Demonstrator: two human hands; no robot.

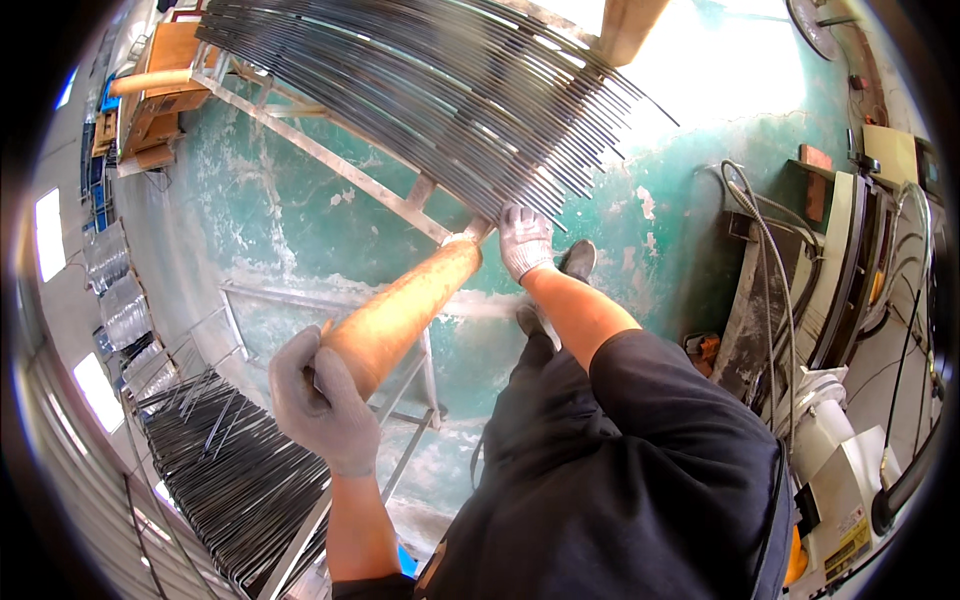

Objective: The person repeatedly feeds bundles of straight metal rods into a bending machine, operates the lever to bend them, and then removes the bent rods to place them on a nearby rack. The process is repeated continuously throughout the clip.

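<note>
My left hand [325,405], in a grey knit glove, is at the near end of a thick orange-brown tube [415,295]. Its thumb and fingers are curled together; what lies between them, if anything, is hidden. The tube slants away to a metal rack [345,170], its far end meeting the rack's arm. On that rack lies a wide layer of long dark thin rods [430,95]. My right hand [525,243], in a pale worn glove, reaches forward to the nearest rod, its fingers curled over it close to the rod ends.
A second bundle of dark rods [235,475] lies on a stand at lower left. Machinery with looping hoses [770,290] stands at right. Cardboard boxes [165,100] and another orange tube sit at upper left. My shoes [578,260] are on the worn green floor [640,230].
</note>
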